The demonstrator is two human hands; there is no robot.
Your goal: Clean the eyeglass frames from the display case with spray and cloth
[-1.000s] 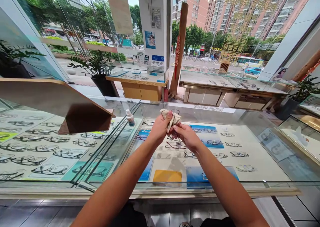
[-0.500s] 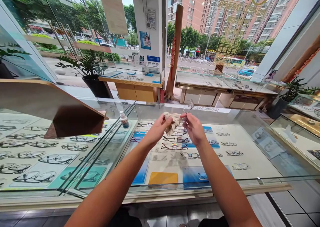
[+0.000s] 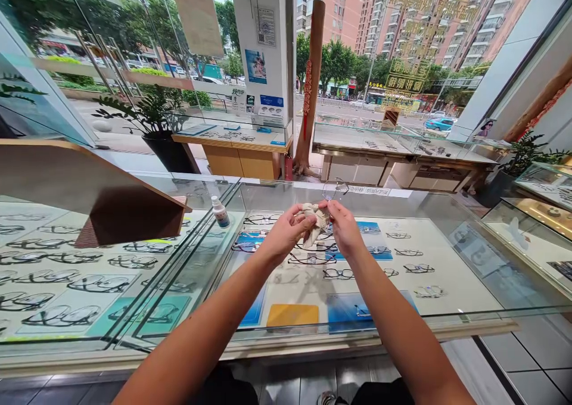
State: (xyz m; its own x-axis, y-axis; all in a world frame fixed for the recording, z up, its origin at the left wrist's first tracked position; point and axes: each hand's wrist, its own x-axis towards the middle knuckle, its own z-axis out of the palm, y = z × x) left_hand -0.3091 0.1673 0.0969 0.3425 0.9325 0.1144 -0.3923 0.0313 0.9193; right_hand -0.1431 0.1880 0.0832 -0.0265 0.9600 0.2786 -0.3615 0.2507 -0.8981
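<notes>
Above the glass display case, my left hand (image 3: 288,232) is closed on a crumpled beige cloth (image 3: 313,233). My right hand (image 3: 345,229) pinches a thin-framed pair of glasses (image 3: 336,189), one lens of which stands up above the fingers. The cloth touches the lower part of the glasses between my two hands, and that part is hidden by cloth and fingers. A small white spray bottle (image 3: 219,212) stands on the glass top to the left of my hands.
Under the glass of the display case (image 3: 451,262) lie rows of spectacles and a yellow card (image 3: 292,315). A brown wooden panel (image 3: 129,208) rises at the left. Farther off are other showcases (image 3: 250,134), a tree trunk (image 3: 311,89) and a potted plant (image 3: 167,149).
My left hand has moved slightly right with the cloth, which now meets the glasses. My right hand still holds the glasses. The view has shifted a little.
</notes>
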